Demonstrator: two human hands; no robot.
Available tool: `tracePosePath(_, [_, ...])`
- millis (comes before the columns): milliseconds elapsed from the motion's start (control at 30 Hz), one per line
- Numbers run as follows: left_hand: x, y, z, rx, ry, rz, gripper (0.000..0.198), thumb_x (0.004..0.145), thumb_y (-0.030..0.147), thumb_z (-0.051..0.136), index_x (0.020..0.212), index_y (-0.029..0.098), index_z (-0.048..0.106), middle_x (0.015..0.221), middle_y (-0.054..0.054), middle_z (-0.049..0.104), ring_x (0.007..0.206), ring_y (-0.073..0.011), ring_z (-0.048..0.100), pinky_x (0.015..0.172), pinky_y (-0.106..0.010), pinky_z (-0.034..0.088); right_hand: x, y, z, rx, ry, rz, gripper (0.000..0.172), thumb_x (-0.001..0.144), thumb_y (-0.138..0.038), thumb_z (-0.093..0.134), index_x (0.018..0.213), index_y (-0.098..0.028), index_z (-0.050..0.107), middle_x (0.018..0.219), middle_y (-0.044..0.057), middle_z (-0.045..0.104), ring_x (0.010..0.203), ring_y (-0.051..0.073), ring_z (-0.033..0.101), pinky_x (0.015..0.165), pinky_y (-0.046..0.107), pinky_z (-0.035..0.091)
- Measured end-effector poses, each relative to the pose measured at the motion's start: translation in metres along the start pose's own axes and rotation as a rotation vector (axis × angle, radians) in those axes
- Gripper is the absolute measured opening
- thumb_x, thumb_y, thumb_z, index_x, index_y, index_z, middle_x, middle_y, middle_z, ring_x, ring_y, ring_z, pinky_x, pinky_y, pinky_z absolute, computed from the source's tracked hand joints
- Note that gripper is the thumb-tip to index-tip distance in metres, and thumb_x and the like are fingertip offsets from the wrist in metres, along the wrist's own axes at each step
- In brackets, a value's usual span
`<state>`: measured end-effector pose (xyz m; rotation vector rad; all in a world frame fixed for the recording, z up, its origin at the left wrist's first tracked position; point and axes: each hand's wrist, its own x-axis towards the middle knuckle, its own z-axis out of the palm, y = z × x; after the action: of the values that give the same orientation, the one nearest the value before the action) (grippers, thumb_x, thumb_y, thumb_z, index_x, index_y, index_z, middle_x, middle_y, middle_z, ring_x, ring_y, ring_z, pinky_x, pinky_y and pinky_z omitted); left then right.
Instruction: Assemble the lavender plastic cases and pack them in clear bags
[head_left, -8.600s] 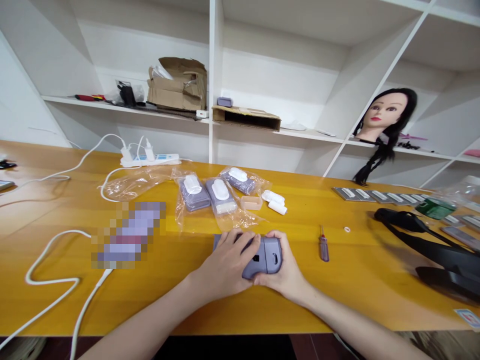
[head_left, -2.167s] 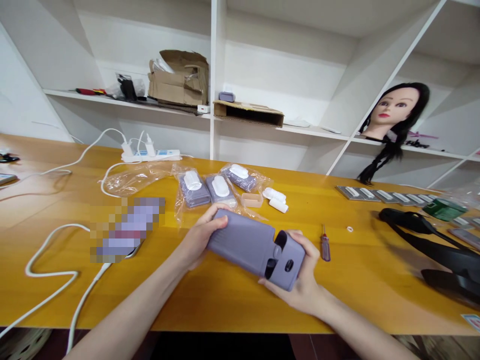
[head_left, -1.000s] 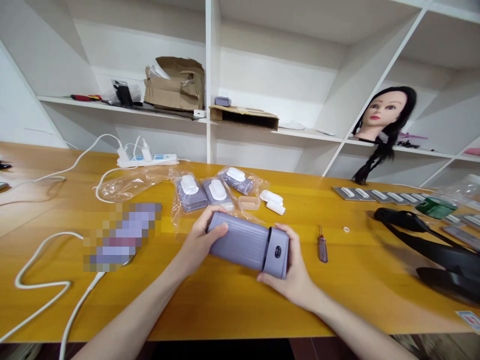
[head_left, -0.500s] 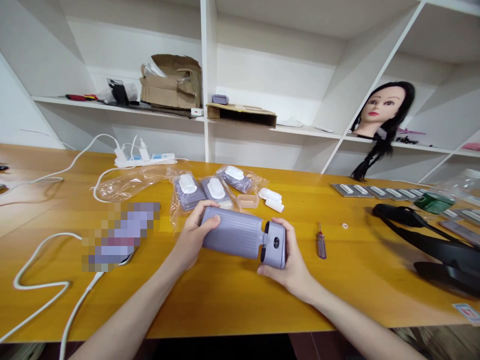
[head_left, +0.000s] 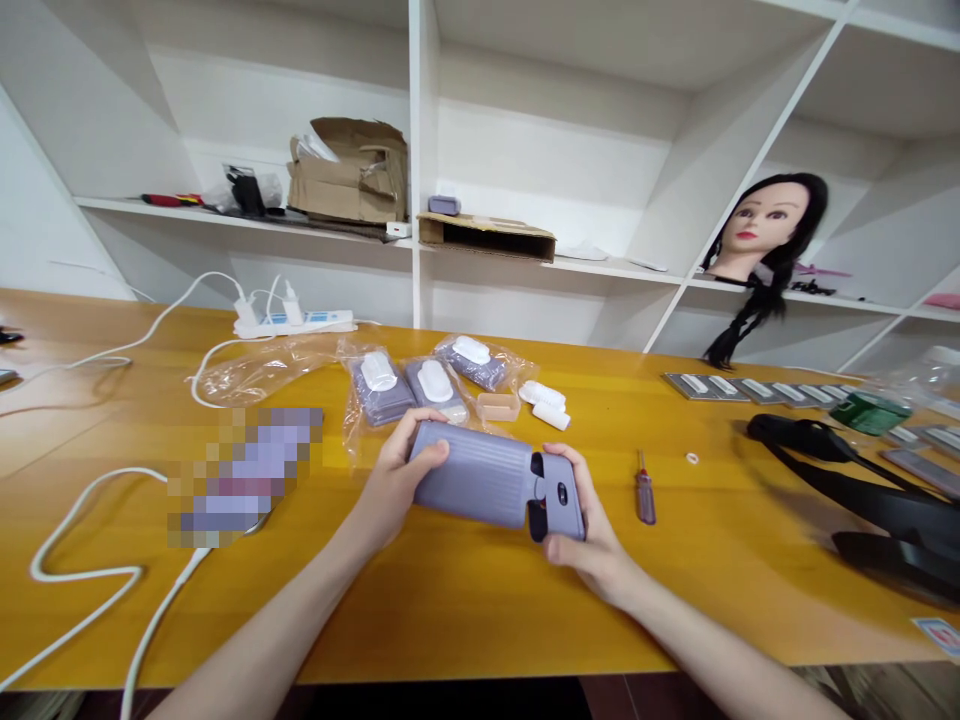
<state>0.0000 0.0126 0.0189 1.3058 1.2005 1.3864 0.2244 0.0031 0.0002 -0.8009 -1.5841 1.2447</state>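
Head view, looking down at a yellow wooden table (head_left: pixel 450 640): we hold a lavender ribbed plastic case (head_left: pixel 469 475) lengthwise across our body with both bare hands, near the middle of the table. A grey end cap (head_left: pixel 561 495) with black openings faces right. Our left hand (head_left: pixel 390 485) is closed firmly around the ribbed body, its fingers (head_left: pixel 397 428) curling over the far edge. Our right hand (head_left: pixel 592 550) cradles the capped end, its fingers (head_left: pixel 576 470) rising along the outer side. We cannot tell whether the case touches the tabletop.

Just beyond the left hand are three clear plastic bags (head_left: pixel 379 395) holding lavender parts with white clips. Beside them are a small peach tray (head_left: pixel 497 406) and white rollers (head_left: pixel 546 400). To the right of our right hand lie a small screwdriver (head_left: pixel 645 495) and a little white ring (head_left: pixel 692 458). Farther right are black straps (head_left: pixel 847 475), a row of metal strips (head_left: pixel 750 390) and a green tin (head_left: pixel 870 413).

To the left, a pixelated patch (head_left: pixel 244 478) hides something, white cables (head_left: pixel 90 575) snake across the table, and a white power strip (head_left: pixel 292 323) sits at the far edge. Behind the table, white shelves (head_left: pixel 225 222) hold a torn cardboard box (head_left: pixel 349 175) and a mannequin head (head_left: pixel 761 235).
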Motion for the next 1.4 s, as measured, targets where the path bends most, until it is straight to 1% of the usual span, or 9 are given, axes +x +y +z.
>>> tracePosePath(100, [-0.002,-0.003,0.002,-0.003,-0.017,-0.001,0.024,0.077,0.037,0.055,0.099,0.027,0.051,0.087,0.003,0.05,0.069,-0.0145,0.041,0.059,-0.022,0.031,0.001,0.002,0.001,-0.007,0.091,0.009,0.069,0.065,-0.056,0.07,0.121,-0.034,0.036,0.106,0.004,0.052,0.084,0.02,0.057,0.071,0.035,0.049])
tracePosePath(200, [-0.002,-0.005,0.004,-0.028,-0.01,-0.017,0.024,0.078,0.037,0.055,0.099,0.027,0.05,0.087,0.003,0.049,0.069,-0.0142,0.041,0.059,-0.022,0.032,0.003,0.002,0.002,-0.024,0.114,-0.019,0.072,0.062,-0.053,0.073,0.12,-0.035,0.035,0.104,0.003,0.054,0.079,0.019,0.057,0.068,0.035,0.051])
tracePosePath(333, [0.0,-0.007,0.006,-0.047,-0.013,-0.032,0.022,0.079,0.036,0.055,0.099,0.027,0.05,0.087,0.003,0.049,0.069,-0.0135,0.041,0.059,-0.022,0.032,0.003,0.002,0.002,-0.033,0.116,-0.067,0.075,0.058,-0.047,0.079,0.118,-0.035,0.035,0.106,0.003,0.054,0.079,0.018,0.058,0.066,0.032,0.051])
tracePosePath(500, [0.001,-0.01,0.007,-0.028,-0.008,-0.028,0.022,0.079,0.035,0.055,0.098,0.026,0.05,0.09,0.003,0.051,0.073,-0.0146,0.044,0.061,-0.022,0.033,0.003,0.005,0.001,-0.04,0.147,-0.049,0.074,0.058,-0.043,0.08,0.117,-0.034,0.037,0.105,0.002,0.054,0.083,0.018,0.055,0.068,0.031,0.049])
tracePosePath(700, [0.002,-0.015,0.006,-0.012,-0.013,-0.013,0.022,0.079,0.035,0.056,0.099,0.026,0.05,0.087,0.003,0.05,0.075,-0.0145,0.043,0.062,-0.022,0.033,0.003,0.004,0.0,-0.058,0.127,-0.026,0.067,0.06,-0.031,0.079,0.115,-0.032,0.039,0.103,0.001,0.053,0.082,0.017,0.052,0.069,0.03,0.047])
tracePosePath(867, [0.004,-0.018,0.007,-0.033,-0.005,-0.019,0.022,0.078,0.033,0.057,0.097,0.024,0.051,0.087,0.003,0.05,0.073,-0.0136,0.042,0.061,-0.022,0.032,0.002,0.004,-0.001,-0.034,0.104,0.006,0.067,0.059,-0.024,0.078,0.114,-0.032,0.039,0.105,0.001,0.05,0.08,0.015,0.05,0.068,0.027,0.046])
tracePosePath(1133, [0.004,-0.025,0.007,-0.025,0.0,0.037,0.019,0.078,0.031,0.057,0.094,0.024,0.052,0.087,0.003,0.052,0.075,-0.0143,0.044,0.063,-0.022,0.033,0.001,0.006,0.001,0.005,0.127,0.021,0.065,0.058,-0.022,0.077,0.112,-0.032,0.041,0.102,0.0,0.05,0.078,0.014,0.048,0.067,0.027,0.043])
tracePosePath(1267, [0.005,-0.027,0.007,0.001,0.007,0.074,0.019,0.079,0.031,0.056,0.095,0.024,0.052,0.087,0.003,0.052,0.076,-0.0145,0.045,0.065,-0.023,0.034,0.001,0.008,0.0,-0.04,0.104,0.008,0.065,0.06,-0.022,0.076,0.112,-0.032,0.038,0.103,0.0,0.049,0.08,0.015,0.048,0.067,0.027,0.043])
tracePosePath(1400, [0.004,-0.026,0.008,0.071,-0.004,0.134,0.018,0.079,0.03,0.055,0.096,0.022,0.053,0.089,0.002,0.054,0.079,-0.0157,0.047,0.068,-0.024,0.036,0.0,0.009,0.0,-0.141,0.09,-0.015,0.066,0.059,-0.023,0.076,0.112,-0.03,0.037,0.105,0.001,0.045,0.085,0.017,0.046,0.072,0.028,0.043])
